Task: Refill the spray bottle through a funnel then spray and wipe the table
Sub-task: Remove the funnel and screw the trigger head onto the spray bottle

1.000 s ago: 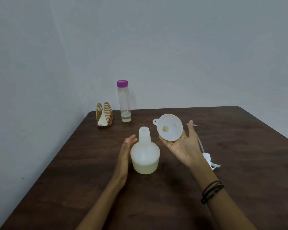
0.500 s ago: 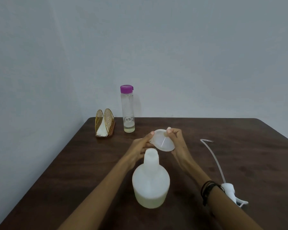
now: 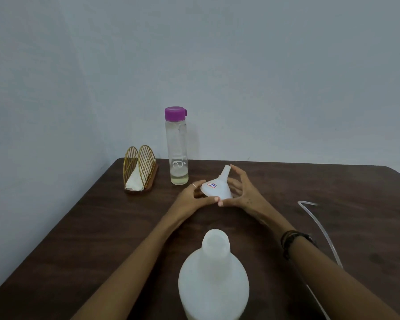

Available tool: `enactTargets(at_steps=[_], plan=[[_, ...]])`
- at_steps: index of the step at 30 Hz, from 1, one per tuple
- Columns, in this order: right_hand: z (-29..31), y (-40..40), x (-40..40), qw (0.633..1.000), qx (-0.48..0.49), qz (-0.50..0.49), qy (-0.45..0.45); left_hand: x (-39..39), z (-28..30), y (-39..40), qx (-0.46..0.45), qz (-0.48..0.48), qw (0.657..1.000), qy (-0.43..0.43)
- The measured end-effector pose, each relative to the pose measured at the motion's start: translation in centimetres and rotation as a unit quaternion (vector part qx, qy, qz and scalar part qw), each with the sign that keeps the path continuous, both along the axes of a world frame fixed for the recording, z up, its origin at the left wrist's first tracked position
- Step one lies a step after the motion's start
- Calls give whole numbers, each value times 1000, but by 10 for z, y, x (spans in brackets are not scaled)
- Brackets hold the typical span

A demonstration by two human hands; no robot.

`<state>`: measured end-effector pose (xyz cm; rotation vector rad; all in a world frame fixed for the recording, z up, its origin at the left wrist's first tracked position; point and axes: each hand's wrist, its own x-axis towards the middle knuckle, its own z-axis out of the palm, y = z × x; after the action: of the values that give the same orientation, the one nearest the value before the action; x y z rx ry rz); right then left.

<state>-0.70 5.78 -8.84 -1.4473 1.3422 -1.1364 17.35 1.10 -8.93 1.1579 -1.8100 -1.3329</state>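
Note:
A white plastic funnel is held above the table with its spout pointing up and away, a small red-and-blue sticker on its cone. My left hand grips its rim from the left and my right hand cups it from the right. The white spray bottle, without its head and with its neck open, stands upright close to me, between my forearms. A clear bottle with a purple cap stands at the back with a little pale liquid in its bottom.
The dark wooden table meets a grey wall at the back and left. A gold wire napkin holder with a white napkin sits at the back left. The sprayer's clear dip tube lies on the right; its head is hidden.
The funnel went from lying in my right palm, mouth towards me, to being held in both hands with the spout up. The view has shifted, so the spray bottle looks nearer.

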Motion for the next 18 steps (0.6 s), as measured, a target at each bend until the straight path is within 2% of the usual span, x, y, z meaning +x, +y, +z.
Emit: enactTargets(at_steps=[8,11,15,18], plan=[[-12,-42,-9,974,-70,-16,215,-25,-14,-18,-146,147,973,-104],[-18,-53,-11,975,-67,-49,207,-29,-14,-27,-153,164,963,-152],[-17,-58,-9,985,-60,-113,116,-32,-12,-35,-183,166,945,-215],[-20,-61,-5,982,-64,-138,116,-33,-12,-37,-197,174,934,-243]])
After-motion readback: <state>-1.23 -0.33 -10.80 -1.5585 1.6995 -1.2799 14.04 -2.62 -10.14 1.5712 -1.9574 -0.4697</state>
